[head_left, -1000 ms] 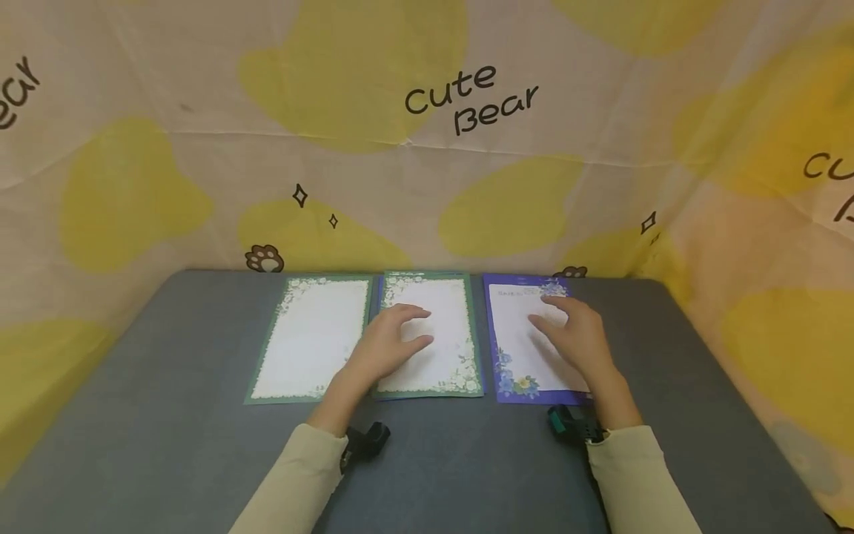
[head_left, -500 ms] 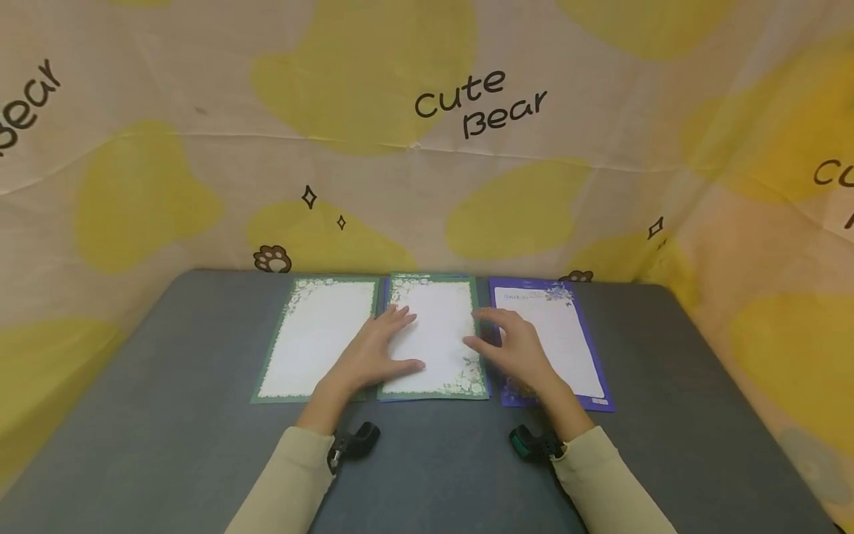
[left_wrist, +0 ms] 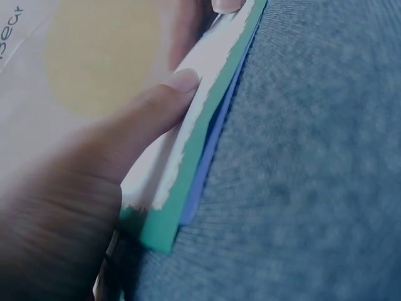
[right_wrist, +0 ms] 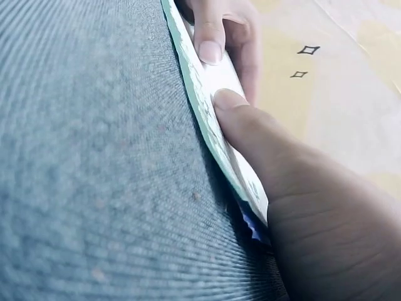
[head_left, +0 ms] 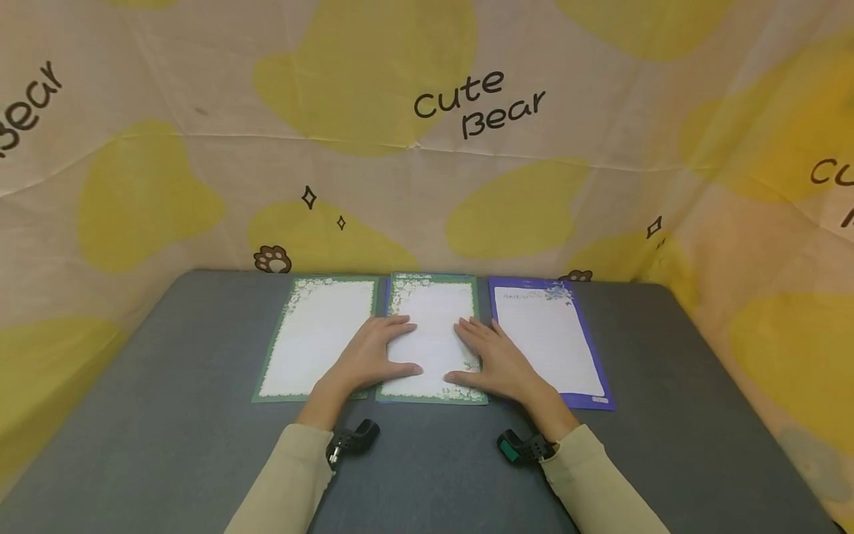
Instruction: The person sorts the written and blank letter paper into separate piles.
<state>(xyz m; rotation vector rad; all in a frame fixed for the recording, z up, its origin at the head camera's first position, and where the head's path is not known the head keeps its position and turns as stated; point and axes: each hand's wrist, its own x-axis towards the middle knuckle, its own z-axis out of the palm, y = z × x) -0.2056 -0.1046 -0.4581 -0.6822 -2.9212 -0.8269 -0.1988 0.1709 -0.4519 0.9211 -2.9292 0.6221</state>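
Note:
Three paper sheets with printed borders lie side by side on the grey table. In the head view, the middle green-bordered sheet (head_left: 434, 348) has white flowers in its corners and tops a small stack. A purple edge (left_wrist: 203, 175) peeks out underneath it in the left wrist view. My left hand (head_left: 365, 357) rests on the stack's left side, fingers extended and thumb flat on the paper. On the opposite side my right hand (head_left: 502, 363) lies likewise, its thumb pointing inward. Both thumbs press near the lower border, a short gap between them.
Left of the stack lies another green-bordered sheet (head_left: 320, 334), partly under my left hand. A purple-bordered sheet (head_left: 554, 334) with blue flowers lies to the right. Behind the table (head_left: 167, 415) hangs a yellow-patterned cloth (head_left: 353, 170).
My right hand has moved left from the purple sheet onto the right side of the middle stack. My left hand has lowered and settled on the left side.

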